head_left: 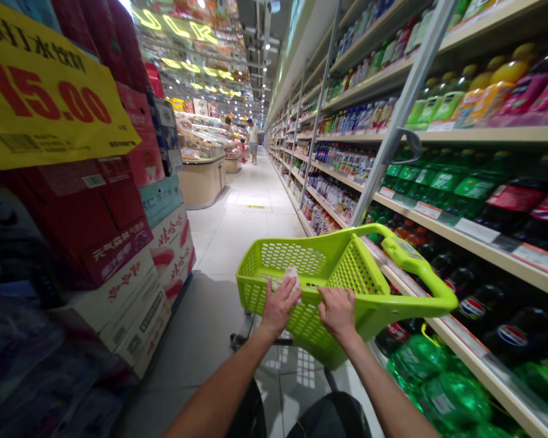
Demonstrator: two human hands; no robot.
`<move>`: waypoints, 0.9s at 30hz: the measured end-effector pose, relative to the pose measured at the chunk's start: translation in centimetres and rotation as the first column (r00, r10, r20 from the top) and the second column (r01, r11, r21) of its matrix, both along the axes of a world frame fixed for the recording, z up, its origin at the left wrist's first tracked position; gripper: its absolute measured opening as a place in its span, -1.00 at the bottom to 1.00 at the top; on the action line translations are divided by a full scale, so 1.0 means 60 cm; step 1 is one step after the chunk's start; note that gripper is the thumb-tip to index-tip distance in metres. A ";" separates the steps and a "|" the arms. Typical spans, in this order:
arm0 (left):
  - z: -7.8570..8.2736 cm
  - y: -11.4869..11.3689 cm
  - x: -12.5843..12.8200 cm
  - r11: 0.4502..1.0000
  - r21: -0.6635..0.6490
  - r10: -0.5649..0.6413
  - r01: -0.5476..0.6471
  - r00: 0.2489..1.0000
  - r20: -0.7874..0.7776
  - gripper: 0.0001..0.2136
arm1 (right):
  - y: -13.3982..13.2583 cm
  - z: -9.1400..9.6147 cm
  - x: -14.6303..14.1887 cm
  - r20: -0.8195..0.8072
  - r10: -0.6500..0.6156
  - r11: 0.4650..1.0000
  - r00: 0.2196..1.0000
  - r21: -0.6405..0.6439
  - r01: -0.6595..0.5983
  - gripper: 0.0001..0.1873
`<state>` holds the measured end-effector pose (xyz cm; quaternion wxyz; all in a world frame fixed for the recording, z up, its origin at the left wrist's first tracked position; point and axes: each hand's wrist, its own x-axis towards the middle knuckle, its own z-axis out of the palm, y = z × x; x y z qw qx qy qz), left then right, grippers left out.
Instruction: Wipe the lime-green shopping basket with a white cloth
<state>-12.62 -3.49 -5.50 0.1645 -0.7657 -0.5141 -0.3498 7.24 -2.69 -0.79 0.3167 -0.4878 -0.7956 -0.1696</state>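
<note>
A lime-green shopping cart (369,307) stands sideways in front of me, with its handle toward the shelves on the right. My left hand (279,304) presses a crumpled whitish cloth (293,275) against the near rim of the basket. Its fingers lie over the edge and the cloth. A little to the right, my right hand (338,311) is closed over the same rim, fingers bent inward. Nothing shows inside the basket, though part of its bottom is hidden by the near wall.
Shelves of drinks, with green soda bottles (475,185), line the right side. Stacked drink cartons (132,304) rise on the left beneath a yellow price sign (50,91). Down the tiled aisle (237,225) are a display counter (203,182) and a distant person (252,137).
</note>
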 end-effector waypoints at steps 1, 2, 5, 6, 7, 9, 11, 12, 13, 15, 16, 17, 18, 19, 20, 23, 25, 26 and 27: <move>0.001 0.001 -0.003 1.000 0.003 0.001 -0.001 1.000 -0.003 -0.64 | 0.000 0.000 0.001 0.007 0.009 1.000 1.000 -0.003 -0.009 -0.68; 0.001 0.001 -0.013 1.000 0.002 0.027 -0.027 1.000 0.002 -0.63 | 0.000 0.000 0.002 0.012 0.013 1.000 1.000 -0.007 -0.013 -0.67; 0.000 0.000 -0.060 0.984 -0.006 0.177 -0.177 0.984 0.028 -0.61 | 0.001 -0.003 0.002 0.009 0.000 1.000 1.000 -0.009 0.001 -0.69; -0.001 0.000 -0.069 0.976 -0.006 0.216 -0.216 0.976 0.034 -0.61 | 0.001 -0.004 0.001 0.003 -0.012 1.000 1.000 -0.006 0.012 -0.70; -0.002 -0.001 -0.072 0.972 -0.005 0.233 -0.233 0.972 0.036 -0.61 | 0.002 -0.005 0.000 -0.003 -0.023 1.000 1.000 -0.002 0.023 -0.71; -0.003 -0.001 -0.062 0.980 -0.001 0.201 -0.201 0.979 0.027 -0.62 | 0.002 -0.005 -0.001 -0.006 -0.030 1.000 1.000 0.003 0.030 -0.71; -0.004 0.000 -0.052 0.990 -0.011 0.138 -0.138 0.990 0.010 -0.61 | 0.003 -0.004 0.001 0.008 -0.011 1.000 1.000 0.002 0.011 -0.68; -0.004 0.000 -0.053 0.992 -0.025 0.121 -0.120 0.993 0.004 -0.59 | 0.003 -0.004 0.004 0.019 0.004 1.000 1.000 -0.001 -0.004 -0.66; -0.003 0.000 -0.060 0.991 -0.043 0.126 -0.126 0.992 0.005 -0.58 | 0.003 -0.003 0.006 0.030 0.017 1.000 0.999 -0.004 -0.017 -0.65; -0.004 -0.001 -0.086 0.977 -0.080 0.201 -0.199 0.979 0.027 -0.57 | 0.004 -0.003 0.011 0.040 0.028 1.000 0.999 -0.010 -0.027 -0.63; -0.005 -0.002 -0.100 0.962 -0.094 0.262 -0.256 0.964 0.050 -0.57 | 0.003 -0.003 0.012 0.037 0.022 1.000 0.999 -0.013 -0.022 -0.64; -0.006 -0.003 -0.110 0.947 -0.104 0.313 -0.305 0.947 0.071 -0.57 | 0.003 -0.003 0.012 0.031 0.012 1.000 0.999 -0.014 -0.011 -0.66; -0.008 -0.004 -0.114 0.936 -0.107 0.345 -0.336 0.935 0.086 -0.57 | 0.003 -0.004 0.012 0.022 -0.002 1.000 1.000 -0.013 0.002 -0.67; -0.010 -0.005 -0.112 0.936 -0.102 0.346 -0.337 0.934 0.089 -0.57 | 0.003 -0.004 0.012 0.014 -0.015 1.000 1.000 -0.010 0.015 -0.69; -0.011 -0.006 -0.106 0.946 -0.092 0.319 -0.312 0.944 0.079 -0.57 | 0.004 -0.005 0.012 0.008 -0.024 1.000 1.000 -0.005 0.024 -0.69; -0.014 -0.005 -0.082 0.982 -0.048 0.183 -0.182 0.983 0.029 -0.59 | 0.005 -0.005 0.016 0.015 -0.011 1.000 1.000 0.003 0.011 -0.68; -0.014 -0.004 -0.085 0.988 -0.046 0.148 -0.147 0.989 0.014 -0.58 | 0.005 -0.005 0.020 0.030 0.013 1.000 0.999 -0.002 -0.013 -0.66; -0.014 -0.003 -0.094 0.983 -0.052 0.176 -0.174 0.984 0.025 -0.58 | 0.006 -0.004 0.021 0.034 0.023 1.000 0.999 -0.006 -0.022 -0.65; -0.014 -0.003 -0.104 0.972 -0.062 0.229 -0.225 0.972 0.047 -0.57 | 0.006 -0.004 0.022 0.032 0.027 1.000 0.999 -0.009 -0.027 -0.65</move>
